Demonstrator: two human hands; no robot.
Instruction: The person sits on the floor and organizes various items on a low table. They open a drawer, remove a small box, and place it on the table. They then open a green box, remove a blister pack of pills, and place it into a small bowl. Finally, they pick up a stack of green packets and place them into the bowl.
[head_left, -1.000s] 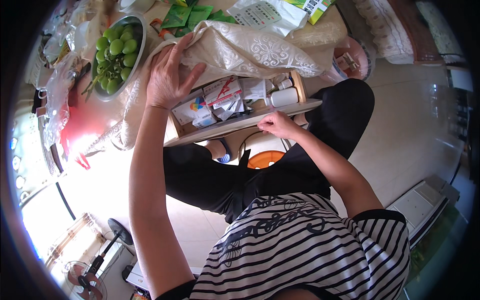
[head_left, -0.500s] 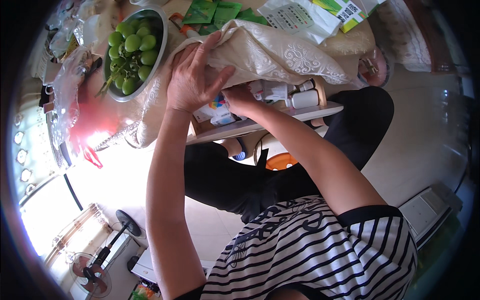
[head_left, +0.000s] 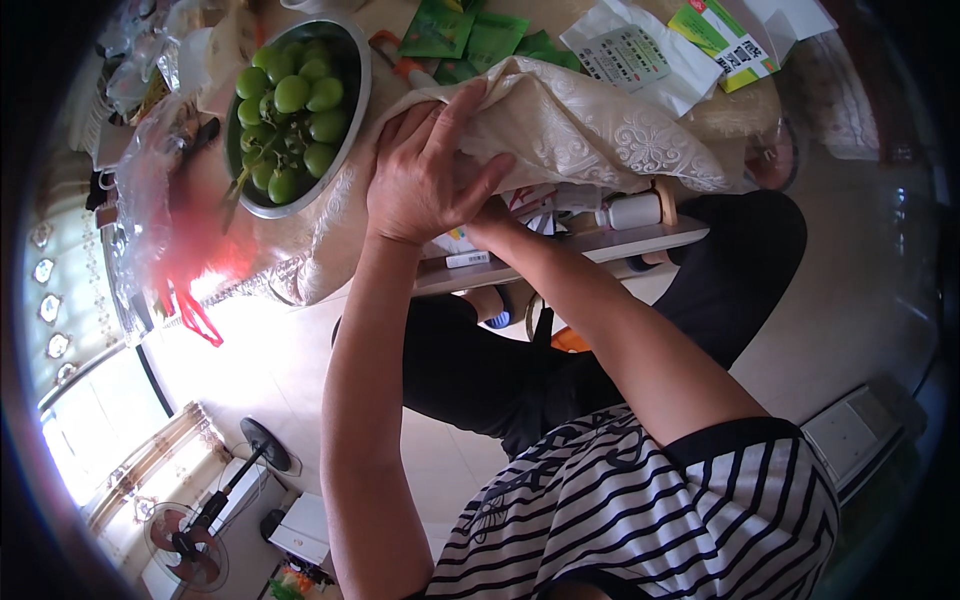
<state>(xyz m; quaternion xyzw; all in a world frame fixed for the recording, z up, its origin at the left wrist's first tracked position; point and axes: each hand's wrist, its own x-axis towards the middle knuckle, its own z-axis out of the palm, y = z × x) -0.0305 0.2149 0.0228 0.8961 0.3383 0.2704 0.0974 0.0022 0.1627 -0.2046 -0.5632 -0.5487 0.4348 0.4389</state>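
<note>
Left hand clenched on cream tablecloth, lifting it clear of the shelf | right hand just beneath that grip, state hidden | grape bowl beside the grip.

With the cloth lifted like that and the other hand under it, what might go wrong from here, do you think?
The left hand grips the cream tablecloth right beside the metal bowl of green grapes; pulling further might drag or tip the bowl. The right hand is mostly hidden among packets on the shelf, so it could knock the white bottle off.
</note>
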